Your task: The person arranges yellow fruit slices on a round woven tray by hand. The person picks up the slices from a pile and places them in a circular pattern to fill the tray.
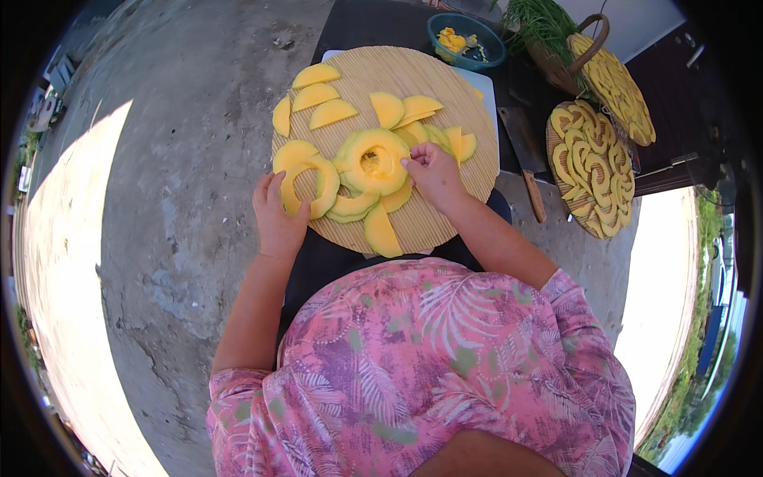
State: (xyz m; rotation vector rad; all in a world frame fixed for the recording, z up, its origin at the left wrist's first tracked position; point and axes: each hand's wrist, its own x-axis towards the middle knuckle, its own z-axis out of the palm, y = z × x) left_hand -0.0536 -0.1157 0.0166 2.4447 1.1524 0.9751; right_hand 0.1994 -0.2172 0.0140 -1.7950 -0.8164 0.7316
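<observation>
A: Head view, left hand. What was its position?

B: The left hand (278, 215) lay at the near-left edge of the round bamboo tray (445, 87). Its fingers (269, 188) were curled around the outer rim of a ring-shaped squash slice (316, 184), gripping it from the left. The slice lay flat on the tray.

A: And the right hand?

B: The right hand (433, 173) was near the tray's centre. Its fingers (413, 161) were pressed together and pinched the right rim of a second, larger ring slice (375, 161), which rested on top of several overlapping slices.

A: How was the remaining fruit arranged?

B: Wedge-shaped slices (330, 111) lay in a loose arc across the far half of the tray. One wedge (381, 232) lay at the near edge, just beside the person's dark lap.

A: What stood farther off?

B: To the far side, a blue bowl (469, 36) held yellow scraps. To the right, a cleaver (526, 155) lay on the concrete floor (191, 159), between the tray and a second tray filled with curved slices (592, 167). Behind that, a basket (612, 83) carried more slices, with green leaves (540, 24) beside it. The person wore a pink patterned shirt (429, 366).
</observation>
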